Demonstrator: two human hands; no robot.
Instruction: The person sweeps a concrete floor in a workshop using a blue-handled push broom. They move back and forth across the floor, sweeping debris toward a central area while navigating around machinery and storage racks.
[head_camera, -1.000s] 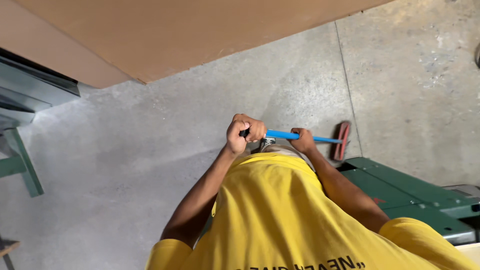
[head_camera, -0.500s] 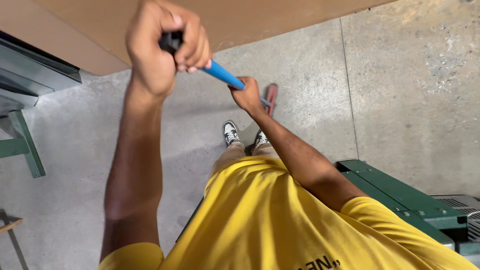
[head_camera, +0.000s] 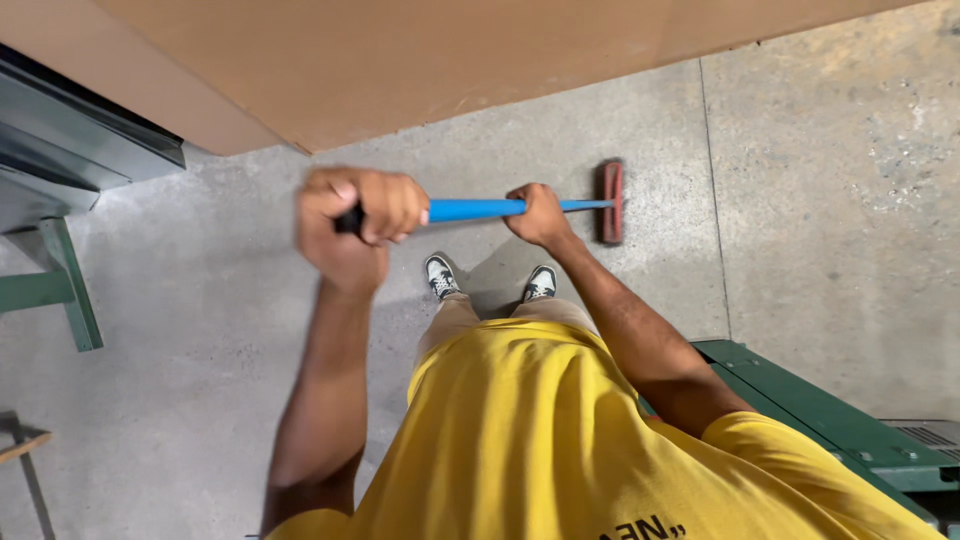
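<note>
I see one broom, and both of my hands are on its blue handle (head_camera: 478, 209). My left hand (head_camera: 358, 214) has its fingers wrapped tight round the black end of the handle, raised close to the camera. My right hand (head_camera: 541, 213) grips further down, fingers curled shut around the blue shaft. The handle runs nearly level across the view, from left hand to right hand and on to the single red broom head (head_camera: 611, 202), which rests on the concrete floor (head_camera: 200, 300) to the right of my right hand.

Below the handle I count two shoes (head_camera: 440, 276), dark and white, standing side by side on the floor, apart from the broom head. My yellow shirt (head_camera: 560, 430) fills the lower middle.

One large brown board (head_camera: 420, 60) spans the top. I count two green metal pieces: a frame leg (head_camera: 70, 295) at the left edge and a green machine base (head_camera: 830, 420) at the lower right, both well apart from the broom.
</note>
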